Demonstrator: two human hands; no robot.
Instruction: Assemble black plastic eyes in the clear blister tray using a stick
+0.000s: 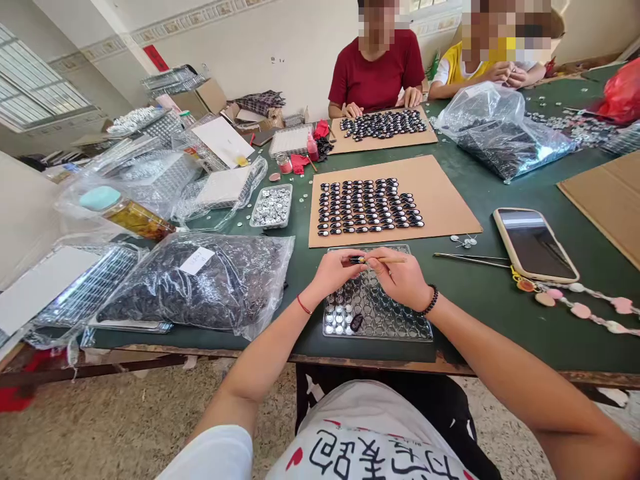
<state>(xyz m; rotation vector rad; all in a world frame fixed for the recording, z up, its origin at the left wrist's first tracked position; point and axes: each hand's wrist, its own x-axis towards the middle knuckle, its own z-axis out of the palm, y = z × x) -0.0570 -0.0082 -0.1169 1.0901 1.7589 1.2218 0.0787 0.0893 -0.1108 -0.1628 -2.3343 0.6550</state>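
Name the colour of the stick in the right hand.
The stick is light brown; the head view shows it best.

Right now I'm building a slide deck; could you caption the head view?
The left hand holds a small black piece, the right hand a thin stick, over a clear tray.

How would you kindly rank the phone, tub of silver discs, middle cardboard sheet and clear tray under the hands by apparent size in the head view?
1. Middle cardboard sheet
2. Clear tray, partly hidden
3. Phone
4. Tub of silver discs
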